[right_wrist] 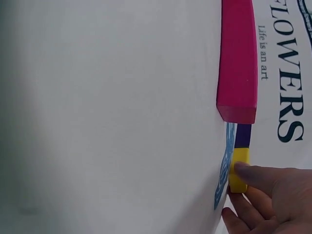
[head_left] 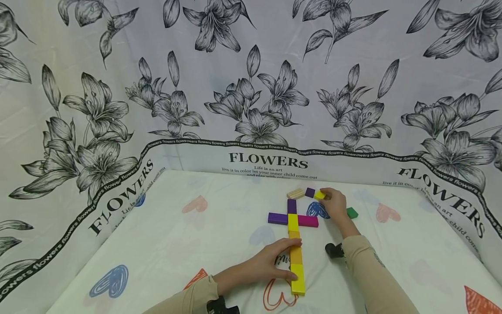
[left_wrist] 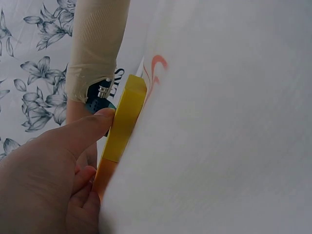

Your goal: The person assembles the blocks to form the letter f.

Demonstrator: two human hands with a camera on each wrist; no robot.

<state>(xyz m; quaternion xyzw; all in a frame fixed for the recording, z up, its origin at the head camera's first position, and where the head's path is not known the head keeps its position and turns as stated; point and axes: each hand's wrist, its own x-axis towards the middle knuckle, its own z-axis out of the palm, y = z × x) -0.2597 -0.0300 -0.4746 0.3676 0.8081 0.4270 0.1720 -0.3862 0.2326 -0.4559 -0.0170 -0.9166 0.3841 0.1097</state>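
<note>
Colored blocks lie in a cross on the cloth. Its long column runs from a purple block (head_left: 292, 206) through a yellow block (head_left: 293, 222) and orange blocks (head_left: 296, 255) to a yellow end block (head_left: 298, 285). Another purple block (head_left: 277, 218) forms the left arm, a magenta block (head_left: 308, 221) the right. My left hand (head_left: 266, 264) rests on the column, thumb on the yellow end block, fingertips over the orange part. Farther back, my right hand (head_left: 335, 205) pinches a small yellow block (right_wrist: 239, 170) between thumb and fingers, beside a small purple block (head_left: 310, 192).
A pale wooden piece (head_left: 296, 193) lies left of the small purple block. Close to my right wrist sits a green block (head_left: 352, 213). The white cloth (head_left: 188, 244) has printed hearts, and a flowered curtain (head_left: 259, 109) stands behind and at both sides.
</note>
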